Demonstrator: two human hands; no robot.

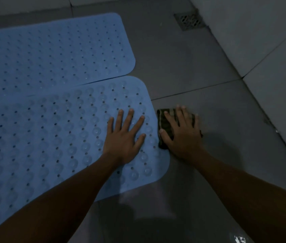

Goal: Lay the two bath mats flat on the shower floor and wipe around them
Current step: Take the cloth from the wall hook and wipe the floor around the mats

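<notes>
Two blue rubber bath mats lie flat on the grey tiled floor (182, 67). The far mat (51, 53) shows rows of small holes. The near mat (42, 137) shows suction cups and overlaps the far one's near edge. My left hand (124, 137) presses flat on the near mat's right end, fingers spread. Just off that mat's right edge, my right hand (182, 135) presses flat on a folded dark striped cloth (163, 118) lying on the tile.
A square floor drain (188, 21) sits at the far right corner. A light tiled wall (270, 58) runs along the right side, close to the cloth. Wet sheen shows on the floor near the bottom right (240, 238).
</notes>
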